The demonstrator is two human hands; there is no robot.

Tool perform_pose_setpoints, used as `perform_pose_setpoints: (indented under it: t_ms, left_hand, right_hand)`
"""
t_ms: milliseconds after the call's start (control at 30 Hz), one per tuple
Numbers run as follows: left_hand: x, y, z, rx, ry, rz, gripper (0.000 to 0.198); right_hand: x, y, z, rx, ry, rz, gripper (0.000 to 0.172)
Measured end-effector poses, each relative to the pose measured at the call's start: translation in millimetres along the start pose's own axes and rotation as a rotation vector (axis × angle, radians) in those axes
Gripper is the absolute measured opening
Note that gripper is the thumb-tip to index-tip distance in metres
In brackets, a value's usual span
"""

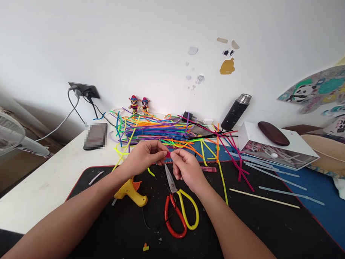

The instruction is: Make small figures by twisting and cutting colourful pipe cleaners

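Note:
Between the fingertips of both hands is a small magenta piece point(168, 154), apparently a bit of pipe cleaner, mostly hidden by the fingers. My left hand point(147, 155) pinches it from one side, and my right hand point(188, 168) pinches it from the other. Just below them lie scissors point(173, 187) with one red and one yellow handle, blades slightly apart and pointing away from me. A yellow glue gun point(133, 194) rests on the black mat point(107, 225), under and beside my left forearm. Beyond the hands is a big pile of coloured pipe cleaners point(158, 129).
Two small figures point(138, 105) stand by the wall. A black thermos point(235, 112), a white box point(276, 142) and a basket point(327, 153) are at the right. Translucent glue sticks point(290, 195) and a wooden stick point(263, 198) lie nearby. A fan point(8, 135) is at the left.

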State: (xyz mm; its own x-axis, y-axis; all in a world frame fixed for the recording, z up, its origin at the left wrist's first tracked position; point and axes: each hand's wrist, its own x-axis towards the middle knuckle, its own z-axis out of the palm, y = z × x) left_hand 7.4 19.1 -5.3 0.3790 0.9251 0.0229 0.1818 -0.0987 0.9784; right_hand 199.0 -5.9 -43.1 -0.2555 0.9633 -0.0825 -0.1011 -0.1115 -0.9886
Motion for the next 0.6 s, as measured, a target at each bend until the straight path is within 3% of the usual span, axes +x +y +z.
perform_pose_setpoints:
  t_ms: [233, 467, 600]
  left_hand:
    - [-1, -7, 3.0, 0.017, -0.012, -0.006, 0.030]
    - [4, -4, -5.7, -0.349, -0.070, -0.093, 0.047]
    - [5, -5, -7.6, -0.466, -0.097, -0.159, 0.047]
  right_hand:
    - [0, 2, 1, -0.152, 0.044, -0.089, 0.033]
    - [-2, -4, -1, -0.040, 0.022, -0.094, 0.035]
    - [-2, -6, -1, -0.019, 0.041, -0.106, 0.037]
